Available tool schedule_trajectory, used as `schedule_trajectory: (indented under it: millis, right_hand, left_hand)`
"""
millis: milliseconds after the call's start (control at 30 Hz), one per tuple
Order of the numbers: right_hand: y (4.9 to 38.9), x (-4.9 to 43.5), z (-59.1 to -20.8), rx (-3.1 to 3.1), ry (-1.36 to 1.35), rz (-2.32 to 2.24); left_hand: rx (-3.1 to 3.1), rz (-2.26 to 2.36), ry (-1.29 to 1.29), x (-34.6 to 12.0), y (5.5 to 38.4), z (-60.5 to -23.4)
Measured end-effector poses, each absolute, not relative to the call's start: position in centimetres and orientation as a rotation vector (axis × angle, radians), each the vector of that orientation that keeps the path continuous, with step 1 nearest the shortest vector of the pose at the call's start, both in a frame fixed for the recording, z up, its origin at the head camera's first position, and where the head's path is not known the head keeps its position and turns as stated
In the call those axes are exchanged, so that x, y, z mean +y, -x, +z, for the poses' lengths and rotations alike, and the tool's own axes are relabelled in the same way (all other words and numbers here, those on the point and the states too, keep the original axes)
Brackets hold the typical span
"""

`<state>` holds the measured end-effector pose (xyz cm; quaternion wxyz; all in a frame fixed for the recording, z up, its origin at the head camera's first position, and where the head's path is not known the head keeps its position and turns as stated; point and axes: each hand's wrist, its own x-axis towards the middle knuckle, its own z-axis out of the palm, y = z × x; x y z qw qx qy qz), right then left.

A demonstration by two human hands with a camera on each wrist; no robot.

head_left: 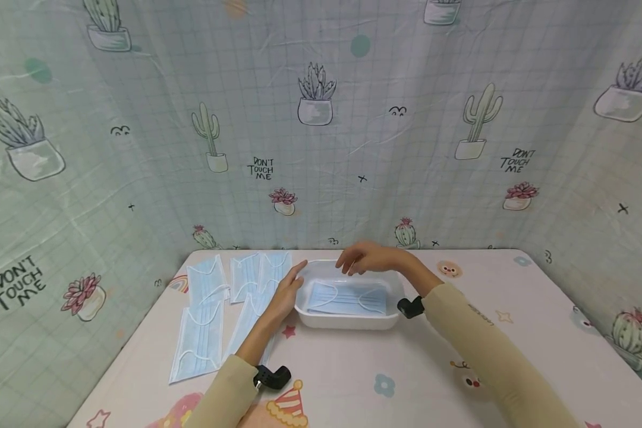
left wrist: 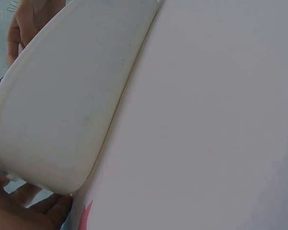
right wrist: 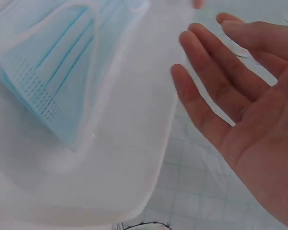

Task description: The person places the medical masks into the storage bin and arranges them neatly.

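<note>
A white plastic tub [head_left: 348, 323] stands on the table, with light blue face masks [head_left: 348, 299] lying flat inside it, white ear loops on top. My left hand [head_left: 285, 295] touches the tub's left end, its fingers extended along the outside wall; the left wrist view shows several fingers [left wrist: 53, 211] against that end. Over the tub's far rim hovers my right hand [head_left: 371, 258], with nothing in it. Its fingers [right wrist: 201, 103] are spread and slightly bent in the right wrist view, apart from the masks [right wrist: 57, 62].
Left of the tub, several more masks [head_left: 200, 339] lie spread on the table, partly overlapping; my left forearm covers part of some. The patterned tablecloth [head_left: 433, 368] extends to the right. A cactus-print curtain [head_left: 353, 137] hangs behind and along both sides.
</note>
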<state>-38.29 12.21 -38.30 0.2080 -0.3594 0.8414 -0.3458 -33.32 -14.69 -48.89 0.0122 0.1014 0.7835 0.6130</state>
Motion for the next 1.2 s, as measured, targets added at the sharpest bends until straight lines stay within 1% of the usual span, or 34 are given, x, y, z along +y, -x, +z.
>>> schedule_trajectory:
  millis: [233, 467, 800, 1200]
  right_hand:
    - [36.2, 15.2, -38.1, 2.521, 0.871, -1.372]
    - [34.6, 17.9, -40.0, 2.683, 0.661, -1.531]
    - [34.9, 19.0, -44.2, 2.592, 0.411, -1.726]
    - [35.8, 19.0, -47.6, 2.242, 0.392, -1.904]
  left_hand:
    - [2.458, 1.902, -0.312, -14.5, 33.4, -48.9]
    - [2.443, 1.904, -0.307, -14.4, 33.2, -48.6]
    - [2.429, 1.917, -0.279, -14.6, 32.9, -48.7]
    - [2.400, 1.933, -0.295, -14.6, 32.8, -48.6]
